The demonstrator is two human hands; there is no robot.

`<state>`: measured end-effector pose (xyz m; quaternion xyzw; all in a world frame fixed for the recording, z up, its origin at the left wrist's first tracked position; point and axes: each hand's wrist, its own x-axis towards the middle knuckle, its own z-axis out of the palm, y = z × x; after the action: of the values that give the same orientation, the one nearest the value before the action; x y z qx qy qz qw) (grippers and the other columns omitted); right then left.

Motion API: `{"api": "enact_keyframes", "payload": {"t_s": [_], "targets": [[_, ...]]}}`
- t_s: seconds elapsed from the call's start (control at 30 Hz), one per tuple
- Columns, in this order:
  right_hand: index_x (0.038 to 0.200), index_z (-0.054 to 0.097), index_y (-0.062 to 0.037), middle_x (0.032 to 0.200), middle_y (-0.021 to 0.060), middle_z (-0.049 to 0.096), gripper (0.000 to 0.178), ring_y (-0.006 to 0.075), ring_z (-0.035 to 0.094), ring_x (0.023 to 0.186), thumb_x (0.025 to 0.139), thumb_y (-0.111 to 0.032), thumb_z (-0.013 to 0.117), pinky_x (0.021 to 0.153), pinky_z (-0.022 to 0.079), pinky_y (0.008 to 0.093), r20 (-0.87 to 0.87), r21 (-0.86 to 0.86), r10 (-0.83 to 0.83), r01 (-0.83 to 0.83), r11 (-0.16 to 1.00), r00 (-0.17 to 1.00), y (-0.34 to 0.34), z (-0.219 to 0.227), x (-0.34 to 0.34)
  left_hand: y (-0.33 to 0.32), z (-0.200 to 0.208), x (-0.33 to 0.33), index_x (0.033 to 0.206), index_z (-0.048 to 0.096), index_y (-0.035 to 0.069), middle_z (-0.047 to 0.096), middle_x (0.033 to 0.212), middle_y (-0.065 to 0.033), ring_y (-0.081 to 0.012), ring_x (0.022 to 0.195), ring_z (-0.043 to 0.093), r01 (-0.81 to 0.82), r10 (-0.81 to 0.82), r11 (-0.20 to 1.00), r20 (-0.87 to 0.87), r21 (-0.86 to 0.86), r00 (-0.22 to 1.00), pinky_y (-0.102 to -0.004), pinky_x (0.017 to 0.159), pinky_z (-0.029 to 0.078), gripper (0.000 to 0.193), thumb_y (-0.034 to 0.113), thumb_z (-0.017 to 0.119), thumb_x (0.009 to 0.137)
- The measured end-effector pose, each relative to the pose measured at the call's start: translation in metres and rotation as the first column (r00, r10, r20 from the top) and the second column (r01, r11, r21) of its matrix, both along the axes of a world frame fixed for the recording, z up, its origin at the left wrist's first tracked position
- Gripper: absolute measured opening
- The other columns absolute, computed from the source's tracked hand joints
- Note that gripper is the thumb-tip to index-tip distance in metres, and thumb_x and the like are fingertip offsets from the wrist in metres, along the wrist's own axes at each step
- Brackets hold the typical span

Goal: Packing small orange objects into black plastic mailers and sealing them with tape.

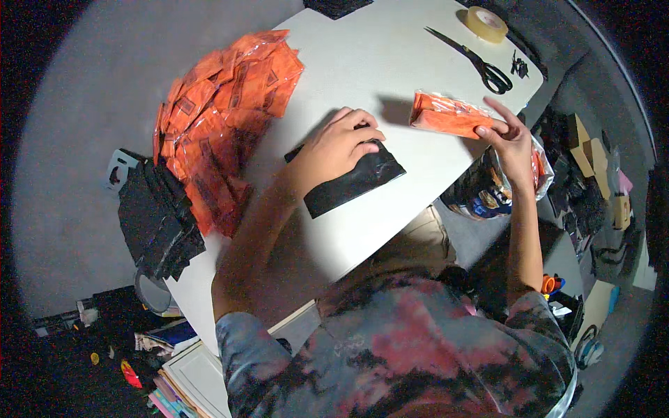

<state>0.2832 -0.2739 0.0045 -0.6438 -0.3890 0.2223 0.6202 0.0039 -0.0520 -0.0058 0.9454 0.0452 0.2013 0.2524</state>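
A flat black plastic bag (348,187) lies at a slant on the white table in front of me. My left hand (341,146) rests on its upper part, fingers bent and closed on the plastic; the fingertips are partly hidden. Off to the right, my right hand (512,143) pinches one end of a folded orange packet (446,117) in clear, shiny wrap. The packet is held above the table's right side, with its shadow to the left, and my index finger points up and away from it.
Orange packets (223,104) heap at the far left, beside a stack of black bags (157,216) on the table's (348,56) left edge. Black scissors (481,66) and a tape roll (486,25) lie at the far right. A shiny printed bag (484,188) stands below the right edge.
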Motion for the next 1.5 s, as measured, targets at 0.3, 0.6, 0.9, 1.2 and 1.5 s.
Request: {"api": "enact_keyframes", "payload": {"t_s": [0.3, 0.6, 0.9, 1.2, 1.5], "targets": [[0.12, 0.071, 0.0039, 0.104, 0.0077, 0.077, 0.031, 0.0095, 0.07, 0.091, 0.09, 0.0, 0.079, 0.08, 0.057, 0.0245, -0.114, 0.044, 0.03, -0.025, 0.999, 0.993, -0.009, -0.028, 0.003, -0.003, -0.012, -0.001, 0.092, 0.075, 0.002, 0.074, 0.1, -0.0084, -0.0282, 0.101, 0.067, -0.055, 0.063, 0.997, 0.185, -0.049, 0.981, -0.0395, 0.095, 0.053, 0.01, 0.004, 0.078, 0.082], [0.119, 0.071, 0.003, 0.105, 0.0079, 0.077, 0.03, 0.0097, 0.07, 0.094, 0.091, -0.002, 0.079, 0.083, 0.057, 0.0246, -0.102, 0.014, 0.081, -0.079, 0.997, 0.991, 0.003, -0.028, -0.013, -0.001, -0.013, -0.002, 0.093, 0.073, 0.003, 0.071, 0.097, -0.0088, -0.0289, 0.099, 0.066, -0.062, 0.067, 0.998, 0.202, -0.029, 0.977, -0.0398, 0.09, 0.053, 0.011, 0.005, 0.078, 0.083], [0.119, 0.071, 0.0033, 0.097, 0.0069, 0.078, 0.032, 0.0086, 0.07, 0.087, 0.091, -0.008, 0.082, 0.079, 0.057, 0.0242, -0.087, -0.003, 0.17, -0.171, 0.985, 0.982, 0.026, -0.027, -0.03, 0.006, -0.005, -0.009, 0.092, 0.072, 0.004, 0.071, 0.097, -0.0084, -0.0287, 0.1, 0.065, -0.006, -0.002, 1.0, 0.33, 0.023, 0.944, -0.0402, 0.092, 0.052, 0.008, 0.005, 0.075, 0.084], [0.116, 0.075, 0.0003, 0.096, 0.0046, 0.077, 0.031, 0.0066, 0.068, 0.085, 0.089, -0.011, 0.084, 0.077, 0.056, 0.0241, 0.128, -0.049, 0.204, -0.199, 0.979, 0.971, 0.028, -0.017, -0.045, 0.008, 0.007, -0.014, 0.094, 0.062, 0.005, 0.071, 0.101, -0.0082, -0.0303, 0.106, 0.062, -0.02, 0.017, 1.0, 0.422, 0.003, 0.907, -0.0423, 0.098, 0.047, 0.004, 0.005, 0.066, 0.092], [0.109, 0.079, -0.0011, 0.105, 0.01, 0.08, 0.024, 0.0157, 0.074, 0.094, 0.087, -0.01, 0.083, 0.086, 0.059, 0.0315, 0.448, -0.039, 0.253, -0.264, 0.964, 0.857, 0.023, 0.013, -0.052, 0.005, 0.029, -0.017, 0.098, 0.062, 0.005, 0.07, 0.101, -0.0088, -0.0296, 0.107, 0.057, 0.029, -0.018, 0.999, 0.306, -0.032, 0.952, -0.0422, 0.1, 0.043, 0.004, 0.006, 0.062, 0.094]]}}
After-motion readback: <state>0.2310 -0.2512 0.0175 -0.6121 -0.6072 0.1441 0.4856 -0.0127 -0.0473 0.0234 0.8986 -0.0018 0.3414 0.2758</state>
